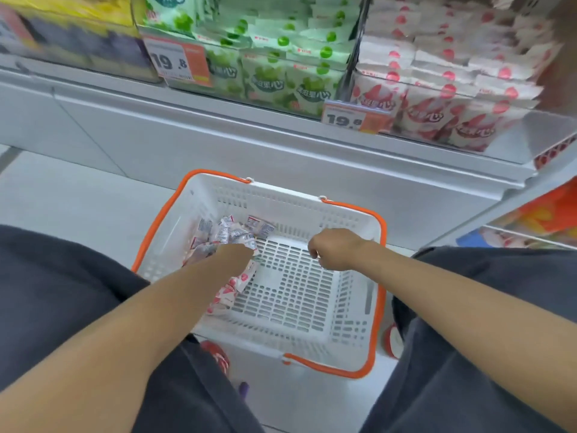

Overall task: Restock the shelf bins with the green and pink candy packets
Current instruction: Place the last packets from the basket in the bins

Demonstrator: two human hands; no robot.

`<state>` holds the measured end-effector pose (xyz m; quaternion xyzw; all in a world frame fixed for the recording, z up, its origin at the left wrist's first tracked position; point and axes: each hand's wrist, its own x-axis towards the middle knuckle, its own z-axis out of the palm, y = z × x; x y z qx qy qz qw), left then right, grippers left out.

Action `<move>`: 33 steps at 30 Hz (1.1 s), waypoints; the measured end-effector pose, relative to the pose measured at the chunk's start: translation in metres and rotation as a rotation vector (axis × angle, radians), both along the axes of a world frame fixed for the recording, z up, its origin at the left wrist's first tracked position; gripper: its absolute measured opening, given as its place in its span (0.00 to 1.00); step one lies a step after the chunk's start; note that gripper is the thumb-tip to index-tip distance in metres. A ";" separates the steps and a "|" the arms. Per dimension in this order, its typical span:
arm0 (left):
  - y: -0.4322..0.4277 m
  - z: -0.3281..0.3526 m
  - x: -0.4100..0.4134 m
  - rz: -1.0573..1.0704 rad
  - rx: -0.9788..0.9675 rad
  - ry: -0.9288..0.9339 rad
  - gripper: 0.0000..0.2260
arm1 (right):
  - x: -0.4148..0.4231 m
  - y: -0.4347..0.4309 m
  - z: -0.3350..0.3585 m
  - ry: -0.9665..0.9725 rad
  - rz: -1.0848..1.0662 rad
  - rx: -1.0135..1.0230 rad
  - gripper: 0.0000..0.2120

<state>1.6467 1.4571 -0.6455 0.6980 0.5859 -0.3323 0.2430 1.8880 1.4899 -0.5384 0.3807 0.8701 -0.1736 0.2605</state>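
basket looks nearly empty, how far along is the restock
Green bin and pink bin both look well stocked. Left hand digs into the pink packets in the basket; right hand hangs curled above. Only that small pile is left, no green ones visible.

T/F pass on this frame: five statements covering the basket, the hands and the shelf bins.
1. The basket has orange handles. True.
2. The packets in the basket are green. False: they are pink and white.
3. The left hand reaches into the packets. True.
4. The pink bin sits left of the green bin. False: it is to the right of it.
5. The right hand rests on the shelf. False: it is over the basket, fingers curled.
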 end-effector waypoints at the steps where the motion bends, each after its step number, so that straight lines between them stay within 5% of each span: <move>1: -0.004 -0.011 0.004 -0.058 0.025 0.017 0.25 | 0.000 -0.002 -0.004 -0.010 0.005 -0.015 0.12; 6: -0.002 -0.057 0.024 -0.226 0.073 0.118 0.33 | 0.005 -0.002 -0.015 -0.049 0.010 -0.067 0.14; 10: 0.007 -0.063 0.020 -0.309 0.065 0.174 0.28 | 0.006 0.006 -0.014 -0.007 -0.005 -0.075 0.14; 15: 0.013 -0.057 0.021 -0.168 0.102 0.036 0.15 | 0.009 0.017 -0.006 0.042 -0.089 -0.069 0.13; 18: 0.027 -0.037 0.027 0.140 0.149 -0.254 0.05 | 0.015 0.030 0.003 0.106 -0.188 -0.057 0.13; 22: 0.064 0.036 0.069 0.284 0.277 -0.741 0.21 | 0.033 0.047 0.034 0.144 -0.291 -0.037 0.27; 25: 0.080 0.101 0.104 0.350 0.317 -0.978 0.18 | 0.054 0.051 0.058 0.224 -0.367 -0.081 0.34; 30: 0.088 0.169 0.132 0.308 0.326 -1.119 0.13 | 0.082 0.055 0.085 0.423 -0.479 -0.017 0.08; 33: 0.094 0.196 0.148 0.294 0.397 -1.182 0.13 | 0.100 0.054 0.115 0.504 -0.511 0.027 0.08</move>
